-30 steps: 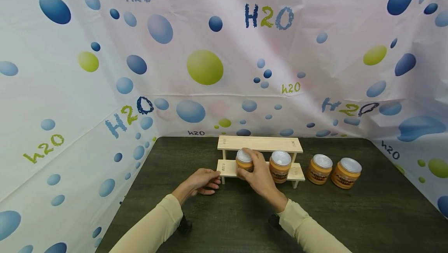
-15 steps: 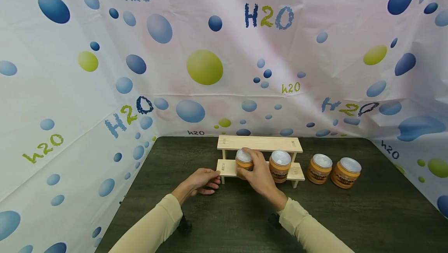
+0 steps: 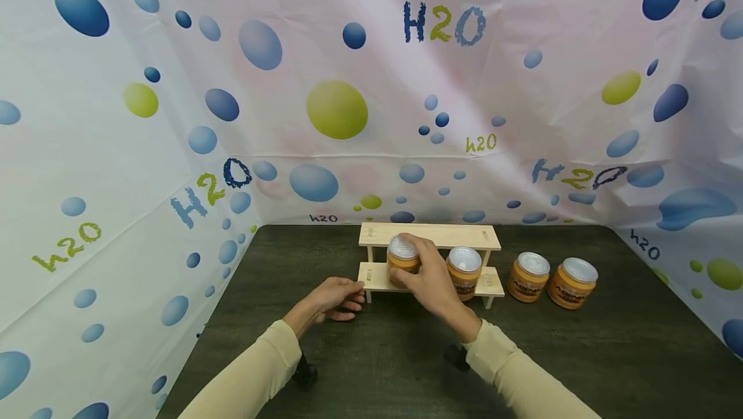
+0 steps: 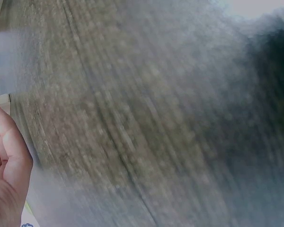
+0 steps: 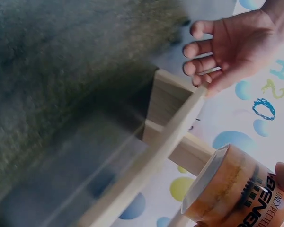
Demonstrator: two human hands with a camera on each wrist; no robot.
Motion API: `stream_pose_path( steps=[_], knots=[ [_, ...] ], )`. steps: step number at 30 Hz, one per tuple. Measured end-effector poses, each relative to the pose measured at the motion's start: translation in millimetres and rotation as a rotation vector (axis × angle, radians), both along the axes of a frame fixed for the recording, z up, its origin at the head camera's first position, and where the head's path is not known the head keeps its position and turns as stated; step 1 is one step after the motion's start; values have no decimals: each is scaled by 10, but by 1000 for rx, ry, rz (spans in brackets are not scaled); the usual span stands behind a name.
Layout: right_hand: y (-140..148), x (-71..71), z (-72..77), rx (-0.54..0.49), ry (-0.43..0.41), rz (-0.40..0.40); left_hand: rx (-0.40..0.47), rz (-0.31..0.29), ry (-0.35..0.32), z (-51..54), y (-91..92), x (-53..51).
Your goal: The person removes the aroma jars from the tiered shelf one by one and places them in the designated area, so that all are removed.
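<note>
A pale wooden two-tier stand (image 3: 429, 236) is on the dark tabletop. My right hand (image 3: 432, 283) grips an orange jar (image 3: 402, 263) with a silver lid above the left part of the lower tier. Fingers cover its right side, so any contact with the tier is hard to judge. In the right wrist view, dark lettering shows on this jar (image 5: 241, 194). My left hand (image 3: 333, 300) pinches the left end of the lower tier between thumb and fingertip, its other fingers loosely bent. A second matching jar (image 3: 464, 271) sits at the right of that tier.
Two more matching jars (image 3: 529, 277) (image 3: 572, 283) stand on the table right of the stand. A white sheet (image 3: 336, 109) printed with blue and green dots hangs behind and to both sides. The left wrist view mostly shows blurred tabletop (image 4: 109, 118).
My right hand has raised the jar slightly from its earlier position at the lower tier. The left hand keeps its hold on the stand's end. The head view has shifted a little.
</note>
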State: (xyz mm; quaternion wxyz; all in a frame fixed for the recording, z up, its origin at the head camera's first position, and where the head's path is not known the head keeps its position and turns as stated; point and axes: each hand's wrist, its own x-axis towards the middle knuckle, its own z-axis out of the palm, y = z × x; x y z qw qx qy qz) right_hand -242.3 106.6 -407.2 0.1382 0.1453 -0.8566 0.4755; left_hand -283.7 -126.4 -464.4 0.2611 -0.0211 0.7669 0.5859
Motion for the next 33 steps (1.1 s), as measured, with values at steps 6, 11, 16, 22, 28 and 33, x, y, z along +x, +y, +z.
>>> stream_pose_path(
  steps=[6,11,16,22,28,33],
  knots=[
    [50,24,120,-5,20,1,0,-6,6,-5,-1,-4],
    [112,48,183,-9,18,6,1,-6,6,-9,3,-6],
    [197,71,240,-6,35,19,-5,-6,9,-15,6,-6],
    [325,95,324,13,66,5,-7,-6,15,-14,7,-11],
    [452,120,416,20,73,-3,-7,-6,13,-21,1,-17],
    [546,161,506,49,92,-22,-1,-8,10,-14,0,-2]
  ],
)
